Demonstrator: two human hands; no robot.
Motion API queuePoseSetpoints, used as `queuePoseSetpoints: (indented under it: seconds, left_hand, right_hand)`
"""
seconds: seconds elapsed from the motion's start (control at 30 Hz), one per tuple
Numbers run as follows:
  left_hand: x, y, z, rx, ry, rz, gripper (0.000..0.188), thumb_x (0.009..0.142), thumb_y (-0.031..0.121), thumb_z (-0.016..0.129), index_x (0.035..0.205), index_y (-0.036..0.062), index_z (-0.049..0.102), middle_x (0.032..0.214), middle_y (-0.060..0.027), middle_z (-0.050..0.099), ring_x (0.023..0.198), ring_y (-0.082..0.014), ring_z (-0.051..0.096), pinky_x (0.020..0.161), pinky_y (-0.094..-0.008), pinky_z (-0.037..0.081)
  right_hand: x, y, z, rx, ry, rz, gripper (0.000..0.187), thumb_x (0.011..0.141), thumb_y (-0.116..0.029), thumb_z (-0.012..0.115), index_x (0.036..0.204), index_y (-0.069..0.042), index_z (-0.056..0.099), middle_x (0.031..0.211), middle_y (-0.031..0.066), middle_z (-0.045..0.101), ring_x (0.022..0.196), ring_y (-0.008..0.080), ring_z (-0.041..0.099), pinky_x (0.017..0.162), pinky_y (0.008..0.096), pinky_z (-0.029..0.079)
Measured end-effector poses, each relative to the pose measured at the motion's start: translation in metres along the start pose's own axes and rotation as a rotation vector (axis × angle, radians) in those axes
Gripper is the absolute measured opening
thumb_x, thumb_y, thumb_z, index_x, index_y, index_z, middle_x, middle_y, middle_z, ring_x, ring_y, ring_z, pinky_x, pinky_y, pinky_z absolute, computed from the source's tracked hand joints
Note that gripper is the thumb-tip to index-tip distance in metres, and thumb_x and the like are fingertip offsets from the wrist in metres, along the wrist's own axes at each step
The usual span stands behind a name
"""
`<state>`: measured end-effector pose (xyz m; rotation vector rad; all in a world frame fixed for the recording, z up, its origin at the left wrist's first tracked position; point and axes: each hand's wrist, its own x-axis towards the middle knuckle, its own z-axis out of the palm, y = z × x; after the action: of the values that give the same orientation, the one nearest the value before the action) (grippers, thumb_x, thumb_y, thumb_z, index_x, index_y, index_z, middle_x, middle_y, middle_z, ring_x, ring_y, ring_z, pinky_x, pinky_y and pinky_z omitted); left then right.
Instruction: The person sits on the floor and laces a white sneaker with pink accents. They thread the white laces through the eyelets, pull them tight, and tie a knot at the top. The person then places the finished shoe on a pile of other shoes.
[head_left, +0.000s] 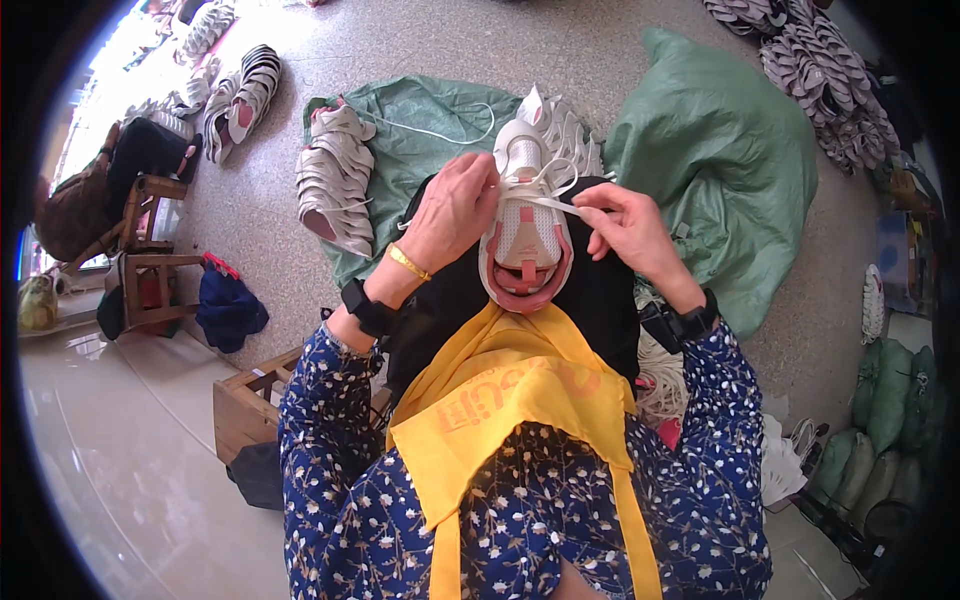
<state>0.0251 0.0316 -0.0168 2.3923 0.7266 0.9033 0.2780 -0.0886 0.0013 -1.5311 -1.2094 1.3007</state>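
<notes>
While the white-and-pink shoe (pixel 527 235) lies between them, the left hand (pixel 450 208) pinches the white lace (pixel 550 203) beside the shoe's left edge; the right hand (pixel 632 232) grips it opposite.

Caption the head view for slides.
Left hand and right hand work white laces on a pink-trimmed white mesh shoe.

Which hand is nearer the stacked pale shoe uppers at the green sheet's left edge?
Left. The left hand is to the right of the stack, at the shoe; the right hand is farther off, on the shoe's other side.
</notes>
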Motion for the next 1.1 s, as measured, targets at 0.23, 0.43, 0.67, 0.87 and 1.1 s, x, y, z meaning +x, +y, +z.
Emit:
queuePoseSetpoints:
  seconds: [0.23,0.43,0.67,0.87,1.1]
  left_hand:
    - [0.0,-0.004,0.011,-0.292,-0.066,-0.174,0.009,0.092,0.006,0.06,0.097,-0.0004,0.056,0.089,-0.0144,0.056,0.085,-0.0349,0.057,0.078,-0.0429,0.049]
    - [0.005,-0.013,0.008,-0.416,-0.264,-0.229,0.02,0.099,0.019,0.06,0.094,-0.0001,0.056,0.097,-0.0053,0.043,0.089,-0.0171,0.046,0.084,-0.0297,0.041]
    - [0.013,-0.01,0.002,-0.458,-0.368,-0.374,0.025,0.098,0.025,0.064,0.095,0.0016,0.058,0.099,-0.0034,0.046,0.09,-0.0141,0.048,0.083,-0.0287,0.043]
    - [0.001,-0.012,0.007,-0.428,-0.281,-0.298,0.022,0.093,0.02,0.071,0.103,0.003,0.06,0.1,-0.0036,0.05,0.088,-0.0137,0.051,0.081,-0.0292,0.046]
    - [-0.004,-0.001,0.011,-0.386,-0.143,-0.294,0.024,0.089,0.015,0.075,0.1,0.0029,0.058,0.093,-0.0047,0.055,0.082,-0.0139,0.056,0.076,-0.0298,0.05]
  right_hand:
    - [0.002,-0.013,0.011,-0.099,0.025,0.074,0.02,0.101,-0.016,0.067,0.107,0.003,0.069,0.083,0.0038,0.07,0.056,0.0071,0.064,0.048,0.0234,0.054]
    - [0.005,-0.014,0.012,-0.149,0.03,0.028,0.019,0.1,-0.017,0.068,0.1,0.002,0.069,0.075,0.001,0.067,0.054,0.0063,0.062,0.046,0.0227,0.051]
    - [0.006,-0.008,0.005,-0.191,0.02,-0.006,0.015,0.098,-0.015,0.068,0.091,-0.002,0.068,0.068,-0.0038,0.06,0.053,0.0029,0.054,0.047,0.0223,0.042]
    - [-0.02,-0.014,-0.034,-0.25,-0.013,0.04,0.012,0.096,-0.011,0.069,0.089,-0.002,0.069,0.07,-0.0032,0.061,0.056,0.0029,0.055,0.047,0.0217,0.041]
    - [0.017,-0.013,-0.022,-0.003,0.085,0.031,0.03,0.097,-0.018,0.073,0.116,0.003,0.066,0.09,0.0034,0.07,0.059,0.0041,0.061,0.048,0.0195,0.047]
